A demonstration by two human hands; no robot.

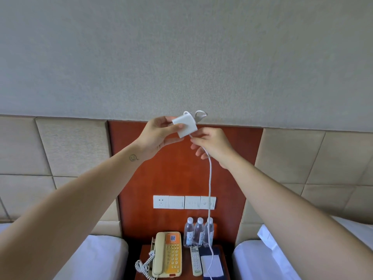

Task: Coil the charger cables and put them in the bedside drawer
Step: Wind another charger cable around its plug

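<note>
Left grip: your left hand (159, 134) clamps the charger block (185, 126).
Right grip: your right hand (214, 146) pinches its cable (210, 188).
Cable: hangs over the table (144, 253).

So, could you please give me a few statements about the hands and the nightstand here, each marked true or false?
1. The left hand holds the white charger block. True.
2. The right hand pinches the cable just below the block. True.
3. The cable is fully coiled. False: a long stretch hangs down to the nightstand.
4. Two bottles stand behind the remote. False: three water bottles stand behind the remote control.
</note>
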